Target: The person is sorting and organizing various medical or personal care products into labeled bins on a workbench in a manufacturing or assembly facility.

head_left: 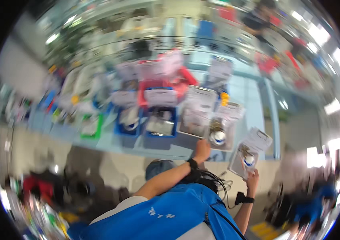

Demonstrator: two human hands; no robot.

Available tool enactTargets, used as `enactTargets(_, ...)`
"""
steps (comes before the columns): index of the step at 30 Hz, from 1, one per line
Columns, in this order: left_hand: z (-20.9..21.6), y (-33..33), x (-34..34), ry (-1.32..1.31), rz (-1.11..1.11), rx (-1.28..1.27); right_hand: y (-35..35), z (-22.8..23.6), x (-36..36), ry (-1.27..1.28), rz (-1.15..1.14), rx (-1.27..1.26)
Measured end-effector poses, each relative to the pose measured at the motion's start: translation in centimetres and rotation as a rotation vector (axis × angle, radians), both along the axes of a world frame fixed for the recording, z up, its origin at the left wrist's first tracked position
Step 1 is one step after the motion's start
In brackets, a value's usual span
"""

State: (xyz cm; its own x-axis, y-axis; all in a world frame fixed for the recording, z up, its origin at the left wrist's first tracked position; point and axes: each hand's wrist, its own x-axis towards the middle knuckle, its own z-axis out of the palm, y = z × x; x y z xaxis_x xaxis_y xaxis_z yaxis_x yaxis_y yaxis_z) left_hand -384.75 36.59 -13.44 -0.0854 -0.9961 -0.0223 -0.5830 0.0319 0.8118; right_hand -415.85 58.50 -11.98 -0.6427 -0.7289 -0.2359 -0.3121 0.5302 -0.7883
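Note:
My right hand (252,179) grips the near end of a grey tray (236,166), held tilted past the bench's front edge. Inside that tray lies a white and blue roll (249,161) beside small brownish parts, and a printed sheet (258,140) covers its far end. My left hand (203,150) is at the bench's front edge, by the near rim of another grey tray (194,134); blur hides whether its fingers grip the rim. To the right of it stands a grey tray (228,147) with a similar white and blue roll (218,137).
Blue bins (162,135) with bagged items and sheets line the bench (150,150), with a green tray (91,134) farther left. Red bins (142,94) stand behind them. A yellow object (224,98) sits behind the right trays. Black cables (220,182) hang in front of me.

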Motion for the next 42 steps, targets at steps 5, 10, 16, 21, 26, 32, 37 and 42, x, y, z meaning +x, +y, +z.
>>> enactTargets(5, 0.5, 0.9, -0.7, 0.572, 0.501, 0.441, -12.2, -0.1, -3.0, -0.212, 0.214, 0.008)
enactTargets(10, 4.4, 6.4, 4.9, 1.114, 0.287, 0.654, -15.8, -2.3, -5.9, -0.337, 0.207, 0.03)
enactTargets(16, 7.0, 14.3, 21.4, 0.844, 0.199, 0.656, -15.4, 2.1, -1.0, 0.595, 0.135, -0.263)
enactTargets(21, -0.4, 24.4, 37.0, 1.037, 0.32, 0.395, -16.2, 9.2, 18.6, 0.214, 0.544, -0.322)
enactTargets(26, -1.3, 30.8, 50.1, 0.043, 0.338, 0.473, -14.5, 9.4, 45.2, -0.071, 1.193, -0.168)
enactTargets(32, 0.7, 40.8, 65.7, 0.468, 0.739, 0.467, -11.6, 10.8, 77.4, -0.017, 1.855, 0.031)
enactTargets(37, 2.4, 45.3, 75.4, 0.711, 1.168, 0.387, -11.4, 8.9, 96.6, 0.081, 2.195, 0.099)
enactTargets(42, 1.8, 44.7, 88.5, 0.74, 1.173, 0.508, -12.8, 4.4, 115.4, 0.054, 2.438, 0.098)
